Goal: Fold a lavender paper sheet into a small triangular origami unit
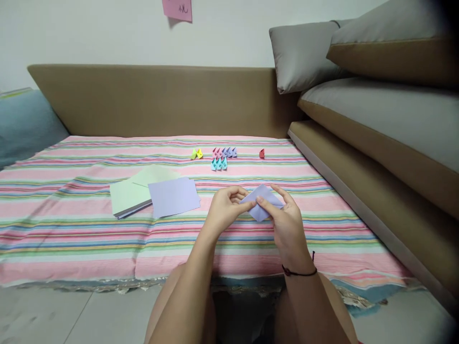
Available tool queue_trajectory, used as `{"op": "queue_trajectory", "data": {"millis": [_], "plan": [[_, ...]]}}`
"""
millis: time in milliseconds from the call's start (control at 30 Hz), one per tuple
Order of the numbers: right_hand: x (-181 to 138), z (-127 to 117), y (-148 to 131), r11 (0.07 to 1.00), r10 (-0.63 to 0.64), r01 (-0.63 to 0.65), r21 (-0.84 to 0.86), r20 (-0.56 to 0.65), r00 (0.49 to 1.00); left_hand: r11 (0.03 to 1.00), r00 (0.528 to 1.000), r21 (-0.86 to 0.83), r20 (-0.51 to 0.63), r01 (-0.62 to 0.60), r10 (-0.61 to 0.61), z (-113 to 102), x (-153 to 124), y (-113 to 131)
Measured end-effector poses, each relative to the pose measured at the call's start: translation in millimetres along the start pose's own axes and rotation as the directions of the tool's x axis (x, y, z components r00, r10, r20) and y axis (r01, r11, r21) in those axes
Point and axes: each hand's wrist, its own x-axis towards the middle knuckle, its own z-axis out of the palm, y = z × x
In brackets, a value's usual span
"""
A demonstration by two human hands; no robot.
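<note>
Between my hands is a folded lavender paper [263, 192], turned with one corner up like a diamond. My left hand [225, 205] pinches its left corner, thumb on top and fingers behind. On the right side my right hand [287, 215] grips it, the thumb pressing on the paper's middle and the index finger raised near the right edge. The fingertips behind the paper are partly hidden. Beyond my hands sit small folded paper pieces: yellow ones [197, 154], a row of pink and lavender ones [224, 153], teal ones [219, 164] and a single red one [261, 153].
Lavender sheets [174, 197] lie beside a stack of pale green sheets [131, 193] on the striped cloth [89, 239]. Grey and brown cushions [387, 110] pile up on the right. A brown backrest [165, 100] stands behind, and a blue cushion [28, 124] is at left.
</note>
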Motion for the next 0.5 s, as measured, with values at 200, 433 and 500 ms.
{"op": "queue_trajectory", "data": {"millis": [200, 433, 500], "plan": [[3.6, -13.0, -5.8, 0.966, -0.127, 0.132, -0.221, 0.036, 0.991, 0.999, 0.999, -0.014, -0.009, 0.04, -0.04, -9.5, 0.1, 0.2], [2.7, -13.2, -5.5, 0.971, -0.081, 0.103, -0.215, 0.108, 0.991, 1.0, 0.996, 0.008, 0.085, -0.011, 0.01, -7.8, 0.7, -3.5], [2.9, -13.2, -6.1, 0.979, -0.051, 0.077, -0.189, 0.135, 0.99, 0.999, 0.998, 0.037, 0.063, 0.008, -0.01, -7.1, 0.9, -4.5]]}}
